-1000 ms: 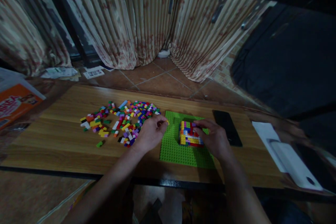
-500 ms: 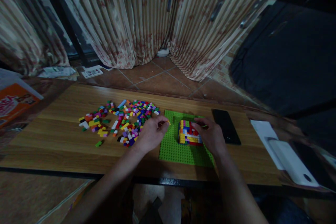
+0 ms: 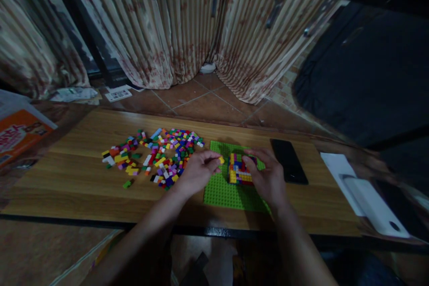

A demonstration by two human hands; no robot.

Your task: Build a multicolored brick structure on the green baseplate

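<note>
My left hand (image 3: pixel 198 173) pinches a small yellow toy brick (image 3: pixel 221 160) between thumb and fingertips, just left of the brick structure and above the baseplate. The low brick structure (image 3: pixel 233 173), built in yellow, blue, red and white, sits on a green studded baseplate (image 3: pixel 223 197). My right hand (image 3: pixel 271 174) is closed around the structure's right side, its thumb over the top and the fingers at the far edge. That hand hides the structure's right end and part of the baseplate.
Many loose coloured bricks (image 3: pixel 161 156) are spread left of the baseplate on the wooden table (image 3: pixel 67 174), with a green brick (image 3: pixel 127 184) apart from them. A black phone-like slab (image 3: pixel 288 161) lies to the right. Farther right is a white device (image 3: pixel 375 205).
My left hand has moved slightly right, bringing the yellow brick closer to the structure and more into view. My right thumb has come down onto the structure's top.
</note>
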